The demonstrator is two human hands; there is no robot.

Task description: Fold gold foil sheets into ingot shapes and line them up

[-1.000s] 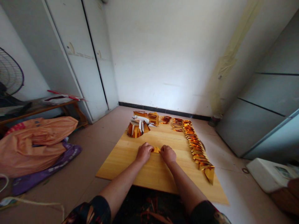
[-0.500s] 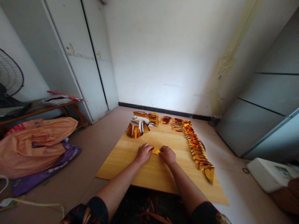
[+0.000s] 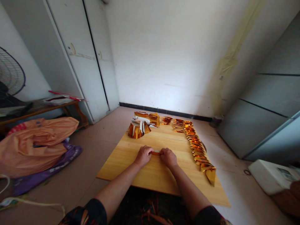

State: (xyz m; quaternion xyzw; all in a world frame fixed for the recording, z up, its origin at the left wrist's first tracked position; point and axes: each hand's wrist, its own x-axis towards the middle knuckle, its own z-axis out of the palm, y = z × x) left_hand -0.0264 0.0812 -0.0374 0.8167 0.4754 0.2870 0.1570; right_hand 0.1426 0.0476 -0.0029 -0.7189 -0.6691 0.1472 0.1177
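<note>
At frame centre on the wooden board (image 3: 131, 162), left hand (image 3: 143, 155) and right hand (image 3: 168, 157) pinch a small gold foil paper (image 3: 156, 153) between closed fingertips; uneven pressing might skew or tear its crease.

Gold foil paper (image 3: 156, 153), yellow wooden board (image 3: 131, 150)

2 hands work at mid-frame: 1 left hand (image 3: 143, 155) and 1 right hand (image 3: 168, 157), with 1 small gold foil piece (image 3: 156, 153) between them. 1 wooden board (image 3: 131, 168) lies under them. 1 long row of folded gold pieces (image 3: 198, 150) runs along its right side; the exact count is too small to tell. 1 fan (image 3: 10, 75) shows at far left, 1 orange bag (image 3: 37, 140) below it.
</note>
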